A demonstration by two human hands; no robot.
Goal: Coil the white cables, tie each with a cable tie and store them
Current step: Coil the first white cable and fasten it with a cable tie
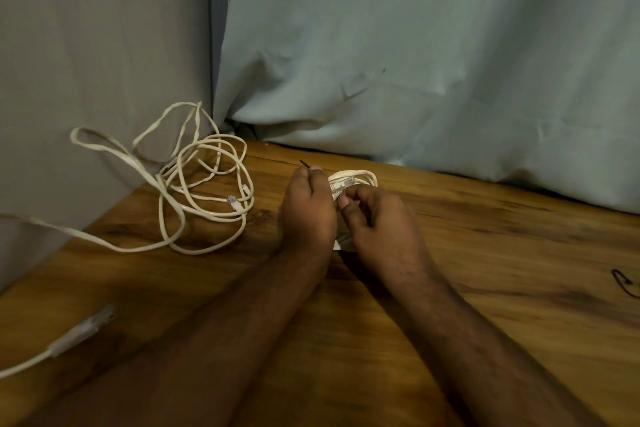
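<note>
A small coiled white cable [356, 178] is held between both hands over the wooden desk [485, 253].
The left hand [308, 215] is curled on the coil, a thin dark cable tie [304, 163] pinched at its fingertips; the right hand [381, 229] pinches the coil's plug. A loose white cable tangle [194, 184] lies left of the coil.

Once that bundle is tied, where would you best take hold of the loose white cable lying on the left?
Probably where the strands of the loose white cable cross in one pile on the wooden table, coming from above. There a single grip gathers several loops, whereas its long tail trailing off the table's left edge would just drag. Both hands are busy now.
</note>
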